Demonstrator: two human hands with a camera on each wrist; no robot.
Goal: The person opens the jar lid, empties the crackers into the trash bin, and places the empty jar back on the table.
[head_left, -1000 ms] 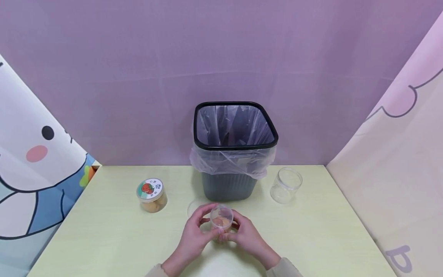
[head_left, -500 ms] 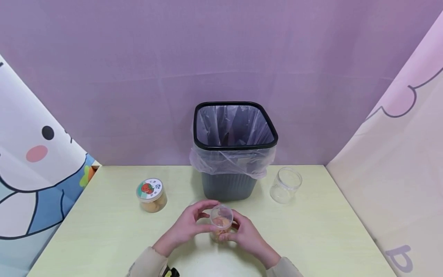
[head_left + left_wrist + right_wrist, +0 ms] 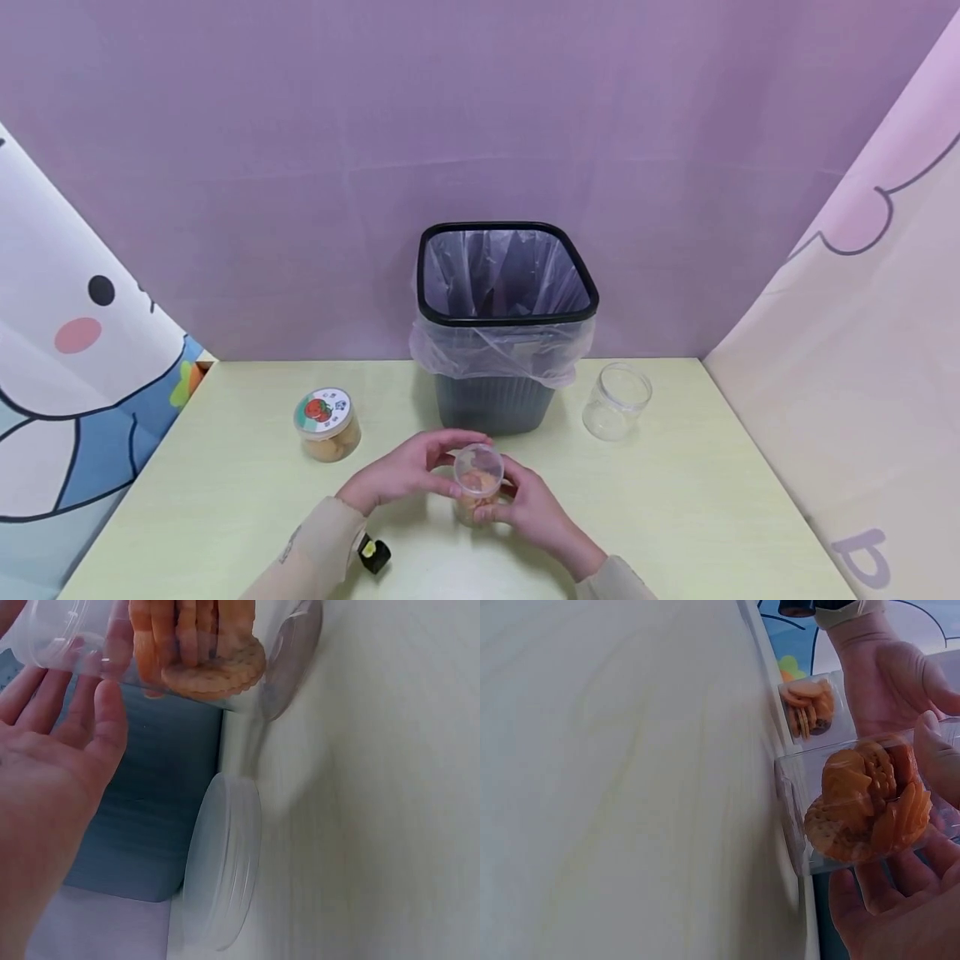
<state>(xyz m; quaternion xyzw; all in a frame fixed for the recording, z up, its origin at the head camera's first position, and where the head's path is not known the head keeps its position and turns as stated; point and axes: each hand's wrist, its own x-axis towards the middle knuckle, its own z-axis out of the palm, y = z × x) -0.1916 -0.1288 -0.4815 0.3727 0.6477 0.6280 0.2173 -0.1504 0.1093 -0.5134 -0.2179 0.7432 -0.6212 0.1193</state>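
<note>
Clasping a snack jar (image 3: 478, 482), left grip (image 3: 411, 468) round its top, right grip (image 3: 534, 512) lower

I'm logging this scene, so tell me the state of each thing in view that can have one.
Held jar: roughly upright, containing crackers; capped or not, unclear.
Left jar: upright, capped.
Right jar: upright, open, looks empty.
Loose lid: flat, off any jar.
Bin: upright, open, lined.
Bin liner: edges hanging outside.
Right hand: gripping the held jar.
Left hand: around its top; contact unclear.

Three jars (image 3: 478, 485), one bin (image 3: 491, 407), lids (image 3: 225, 862) unclear
</note>
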